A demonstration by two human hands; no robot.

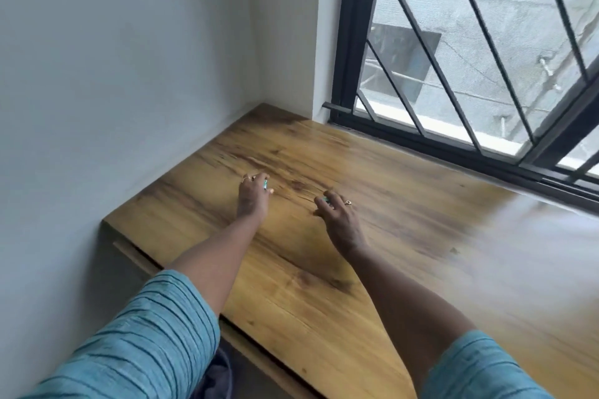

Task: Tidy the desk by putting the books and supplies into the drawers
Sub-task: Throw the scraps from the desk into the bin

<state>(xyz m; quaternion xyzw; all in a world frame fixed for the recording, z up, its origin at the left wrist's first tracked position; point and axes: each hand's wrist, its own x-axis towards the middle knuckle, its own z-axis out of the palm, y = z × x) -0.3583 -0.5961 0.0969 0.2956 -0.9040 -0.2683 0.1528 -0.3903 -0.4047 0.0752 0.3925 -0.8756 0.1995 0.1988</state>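
Both my arms reach out over the wooden desk [324,269]. My left hand [252,199] hovers palm down near the desk's left middle, fingers bunched, with a small teal spot at the fingertips. Whether that spot is an object or a painted nail is unclear. My right hand [338,219] rests fingertips down on the wood a short way to the right. Its fingers are curled and apart, with a ring and a similar teal spot. A drawer front [133,251] shows under the desk's left edge.
A white wall [113,91] borders the desk on the left and meets a corner at the back. A black-framed window with a diagonal grille [486,58] runs along the far right side. Dark cloth [220,376] lies below the desk's near edge.
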